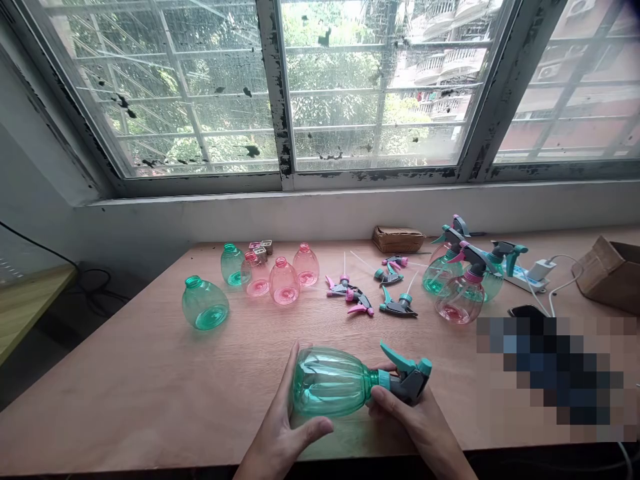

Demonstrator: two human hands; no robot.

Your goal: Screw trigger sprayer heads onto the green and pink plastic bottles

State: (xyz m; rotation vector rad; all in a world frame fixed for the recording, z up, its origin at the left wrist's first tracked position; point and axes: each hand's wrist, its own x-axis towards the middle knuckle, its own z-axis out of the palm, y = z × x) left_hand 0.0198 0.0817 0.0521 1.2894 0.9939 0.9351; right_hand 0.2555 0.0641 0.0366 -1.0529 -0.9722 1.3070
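Note:
A clear green spray bottle lies sideways in the air above the near part of the table, its base to the left. My left hand cups that base, fingers stretched along it and thumb held apart below. At the neck, my right hand grips the bottle with its thumb near the teal collar. The dark grey spray head, with a teal trigger, sits on the neck and points right. Some fingers of my right hand are hidden behind the bottle.
Headless green bottles and pink bottles stand at the back left. Loose spray heads lie mid-table. Bottles with heads fitted stand to the right, near a power strip and cardboard box. A pixelated patch covers the right side.

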